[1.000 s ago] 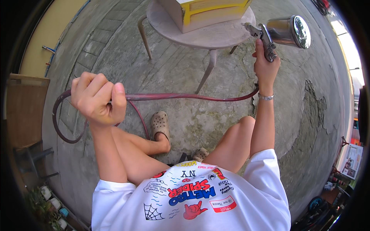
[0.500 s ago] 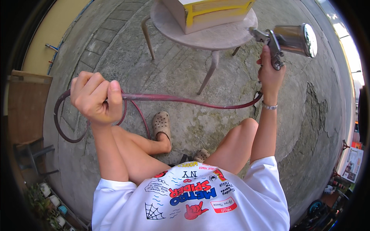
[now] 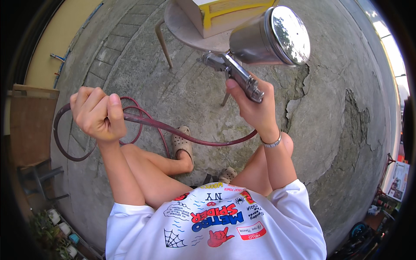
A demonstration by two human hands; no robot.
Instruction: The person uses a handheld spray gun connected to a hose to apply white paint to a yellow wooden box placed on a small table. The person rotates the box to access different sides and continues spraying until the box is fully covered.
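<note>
While the left hand (image 3: 97, 113) clenches the dark-red hose (image 3: 190, 138), the right hand (image 3: 258, 106) grips the spray gun (image 3: 240, 76) near the yellow-painted box (image 3: 209, 19) on the round table (image 3: 180, 27). Positioning appears underway; spraying next likely requires aiming the nozzle (image 3: 207, 58) at the box.

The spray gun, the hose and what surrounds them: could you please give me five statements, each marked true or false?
1. The right hand holds the spray gun. True.
2. The left hand is open and empty. False: it is closed around the red hose.
3. The spray gun's cup is shiny metal. True.
4. The wristband is on the left wrist. False: it is on the right wrist.
5. The box with yellow paint stands on the table. True.
</note>
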